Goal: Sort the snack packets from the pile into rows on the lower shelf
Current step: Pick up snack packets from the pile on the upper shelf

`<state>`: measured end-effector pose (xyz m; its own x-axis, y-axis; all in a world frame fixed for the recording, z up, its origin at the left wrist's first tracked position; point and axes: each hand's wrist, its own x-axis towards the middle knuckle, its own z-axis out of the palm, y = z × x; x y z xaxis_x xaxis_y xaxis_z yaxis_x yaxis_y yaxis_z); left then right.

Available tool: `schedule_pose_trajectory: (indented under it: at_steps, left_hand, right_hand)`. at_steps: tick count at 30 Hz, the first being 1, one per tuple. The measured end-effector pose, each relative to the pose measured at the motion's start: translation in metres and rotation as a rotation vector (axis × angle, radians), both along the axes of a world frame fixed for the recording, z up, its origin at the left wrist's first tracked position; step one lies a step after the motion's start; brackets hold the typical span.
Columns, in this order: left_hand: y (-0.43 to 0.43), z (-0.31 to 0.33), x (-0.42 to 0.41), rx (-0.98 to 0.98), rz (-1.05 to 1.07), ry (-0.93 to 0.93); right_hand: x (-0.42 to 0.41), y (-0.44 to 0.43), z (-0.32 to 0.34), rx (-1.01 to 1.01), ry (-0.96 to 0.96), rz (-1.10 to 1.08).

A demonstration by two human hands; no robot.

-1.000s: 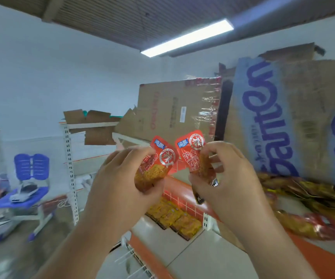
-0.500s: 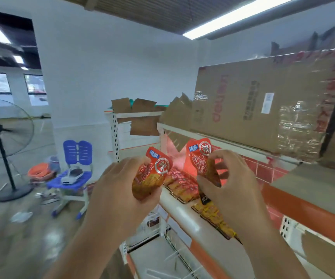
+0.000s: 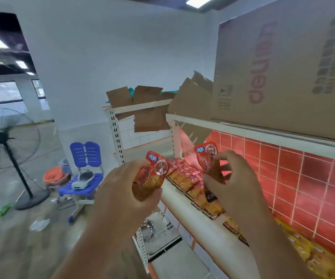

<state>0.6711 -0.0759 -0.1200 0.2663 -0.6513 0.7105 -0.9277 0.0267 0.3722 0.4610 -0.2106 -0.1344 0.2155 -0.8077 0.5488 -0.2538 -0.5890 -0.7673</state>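
Observation:
My left hand (image 3: 122,196) grips a red and orange snack packet (image 3: 152,175), held upright in front of the shelf's left end. A second red snack packet (image 3: 208,158) stands upright in my right hand (image 3: 237,184), just above the shelf. On the white shelf (image 3: 186,206) under my right hand lies a row of matching packets (image 3: 186,178), overlapping one another and running from the far left end toward me. More orange packets (image 3: 311,256) lie heaped on the shelf at the lower right.
A big cardboard box (image 3: 283,73) rests on the upper shelf (image 3: 263,131), over a red tiled back wall (image 3: 313,182). Flattened cardboard (image 3: 142,109) sits behind. Left on the floor stand a blue chair (image 3: 84,172), a pedestal fan (image 3: 7,141) and an orange basin (image 3: 53,175).
My view has swung left along the shelf and dropped, bringing the row of packets under my hands. Both hands keep their packets and have come closer to the shelf.

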Motion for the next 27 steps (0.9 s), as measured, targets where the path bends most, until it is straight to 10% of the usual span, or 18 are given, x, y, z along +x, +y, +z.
schedule_pose_trajectory:
  at_steps: [27]
  left_hand:
    - [-0.289,-0.106,0.156,0.299,-0.173,0.194]
  right_hand:
    - [0.159,-0.222,-0.117,0.237,0.339,-0.133]
